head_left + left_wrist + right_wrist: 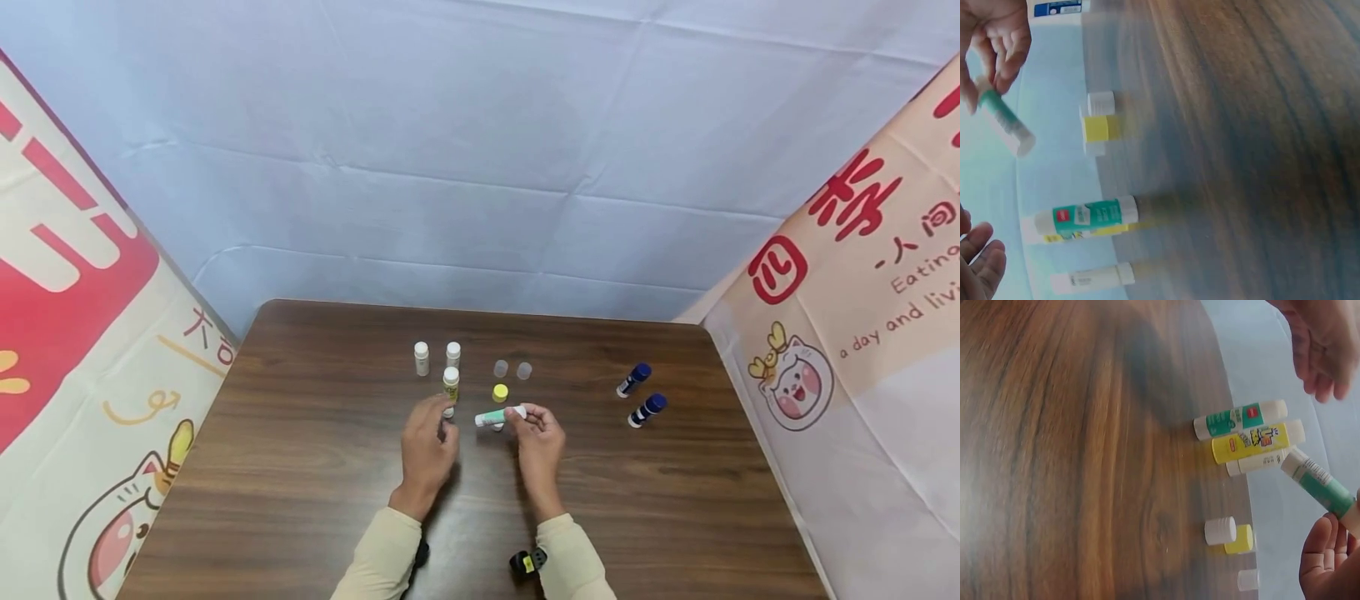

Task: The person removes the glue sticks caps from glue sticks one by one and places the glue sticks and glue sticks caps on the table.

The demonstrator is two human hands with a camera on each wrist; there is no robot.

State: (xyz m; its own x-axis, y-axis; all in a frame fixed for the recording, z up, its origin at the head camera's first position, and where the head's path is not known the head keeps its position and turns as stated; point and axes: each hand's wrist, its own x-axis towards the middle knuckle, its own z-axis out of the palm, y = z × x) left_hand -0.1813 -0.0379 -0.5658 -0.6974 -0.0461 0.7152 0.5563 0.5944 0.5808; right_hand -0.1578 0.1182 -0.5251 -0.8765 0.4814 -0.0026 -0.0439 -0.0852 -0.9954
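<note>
A green-and-white glue stick [491, 417] is pinched, lying tilted, by my right hand [538, 437] above the table. My left hand [430, 442] holds nothing; its fingers are loosely bent. Close to those fingers stand a yellow glue stick [1250, 442] and another green glue stick [1235, 419], which my left hand mostly covers in the head view. A white cap [1220, 530] sits upright below the held stick, with a yellow cap [500, 392] behind it. Two clear caps [524, 370] stand farther back.
Two pale glue sticks [422, 358] stand behind the yellow one on the brown wooden table [300, 467]. Over on the right stand two glue sticks with dark blue caps [647, 410]. A pale blue cloth [450, 167] hangs beyond the table, with printed cloths at both sides.
</note>
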